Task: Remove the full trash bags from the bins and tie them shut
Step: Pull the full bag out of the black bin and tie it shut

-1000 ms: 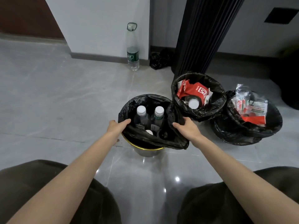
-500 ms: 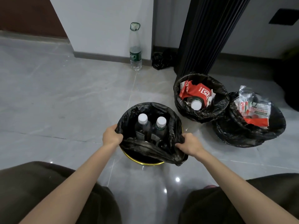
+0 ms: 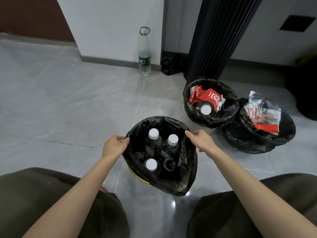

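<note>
Both bare forearms reach forward from the lower corners and converge toward the middle, wrists straight. The left grip (image 3: 114, 148) shows its back, fingers curled, thumb and fingertips pinching the bag (image 3: 187, 169) rim. The right grip (image 3: 201, 140) lies palm-down, its index finger stretched to the rim's opposite side and the other fingers loosely bent. Whether it pinches is unclear. Knees in dark trousers flank the arms.

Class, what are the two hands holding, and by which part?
Both hold the black trash bag by its rim: left hand grips the left edge, right hand pinches the right edge.
</note>
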### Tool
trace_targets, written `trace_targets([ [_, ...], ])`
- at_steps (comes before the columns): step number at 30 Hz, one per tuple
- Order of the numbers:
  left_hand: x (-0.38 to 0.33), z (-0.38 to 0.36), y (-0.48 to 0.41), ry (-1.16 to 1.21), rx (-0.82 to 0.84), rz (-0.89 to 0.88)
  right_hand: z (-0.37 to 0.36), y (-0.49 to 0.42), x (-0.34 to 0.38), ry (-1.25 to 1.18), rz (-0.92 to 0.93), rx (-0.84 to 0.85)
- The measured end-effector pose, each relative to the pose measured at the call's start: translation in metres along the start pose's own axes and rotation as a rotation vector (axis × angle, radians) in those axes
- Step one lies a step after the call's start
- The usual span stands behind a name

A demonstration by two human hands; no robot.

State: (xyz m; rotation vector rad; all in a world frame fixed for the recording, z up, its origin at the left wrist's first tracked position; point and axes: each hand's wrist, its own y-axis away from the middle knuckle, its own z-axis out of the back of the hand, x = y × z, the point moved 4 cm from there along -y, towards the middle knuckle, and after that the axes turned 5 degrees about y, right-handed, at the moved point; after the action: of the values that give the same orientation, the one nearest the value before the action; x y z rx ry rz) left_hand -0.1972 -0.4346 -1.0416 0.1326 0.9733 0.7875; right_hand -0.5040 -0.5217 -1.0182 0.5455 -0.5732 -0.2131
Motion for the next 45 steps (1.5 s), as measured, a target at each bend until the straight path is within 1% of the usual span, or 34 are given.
trace_targets([
  [3, -0.001, -0.003, 0.001, -0.088, -0.037, -0.087, -0.017, -0.019, 0.002, -0.179, -0.082, 0.033],
  [6, -0.004, 0.003, 0.001, -0.07, -0.118, -0.139, -0.02, -0.03, 0.0, -0.429, -0.106, -0.117],
  [8, -0.006, 0.008, 0.001, -0.008, -0.166, -0.15, -0.018, -0.03, -0.001, -0.533, -0.111, -0.18],
  [10, -0.012, 0.012, 0.002, 0.096, -0.187, -0.171, -0.013, -0.029, 0.002, -0.537, -0.074, -0.216],
  [13, -0.026, 0.016, 0.006, 0.223, -0.175, -0.212, -0.001, -0.026, 0.012, -0.523, 0.037, -0.247],
  [17, -0.049, 0.022, 0.017, 0.333, -0.126, -0.276, 0.021, -0.011, 0.032, -0.661, 0.215, -0.203],
  [19, -0.055, 0.025, 0.022, 0.405, -0.071, -0.283, 0.034, 0.002, 0.038, -0.56, 0.271, -0.256],
  [21, -0.058, 0.027, 0.026, 0.433, -0.024, -0.26, 0.037, 0.006, 0.032, -0.384, 0.259, -0.297],
  [23, -0.06, 0.027, 0.028, 0.427, -0.003, -0.234, 0.026, 0.008, 0.02, -0.265, 0.168, -0.225],
  [24, -0.061, 0.026, 0.03, 0.415, 0.002, -0.224, 0.018, 0.008, 0.014, -0.237, 0.117, -0.163],
  [26, -0.064, 0.021, 0.036, 0.346, 0.035, -0.216, 0.005, 0.013, 0.009, -0.15, 0.086, -0.108],
  [30, -0.061, 0.011, 0.039, 0.18, 0.03, -0.254, 0.002, 0.012, 0.003, -0.005, 0.114, -0.304],
  [32, -0.056, 0.01, 0.032, 0.116, -0.019, -0.253, 0.004, 0.01, 0.002, -0.069, 0.088, -0.331],
  [35, -0.056, 0.011, 0.027, 0.081, -0.085, -0.291, 0.01, 0.006, 0.008, -0.358, 0.07, -0.359],
  [38, -0.058, 0.012, 0.025, 0.114, -0.101, -0.308, 0.028, 0.018, 0.031, -0.607, 0.2, -0.393],
  [41, -0.058, 0.012, 0.024, 0.195, -0.113, -0.293, 0.049, 0.037, 0.051, -0.755, 0.387, -0.309],
  [42, -0.057, 0.011, 0.023, 0.234, -0.119, -0.282, 0.053, 0.044, 0.054, -0.742, 0.425, -0.279],
  [43, -0.057, 0.011, 0.024, 0.271, -0.127, -0.267, 0.055, 0.051, 0.055, -0.676, 0.449, -0.27],
  [45, -0.059, 0.013, 0.025, 0.33, -0.153, -0.246, 0.055, 0.059, 0.053, -0.409, 0.448, -0.283],
])
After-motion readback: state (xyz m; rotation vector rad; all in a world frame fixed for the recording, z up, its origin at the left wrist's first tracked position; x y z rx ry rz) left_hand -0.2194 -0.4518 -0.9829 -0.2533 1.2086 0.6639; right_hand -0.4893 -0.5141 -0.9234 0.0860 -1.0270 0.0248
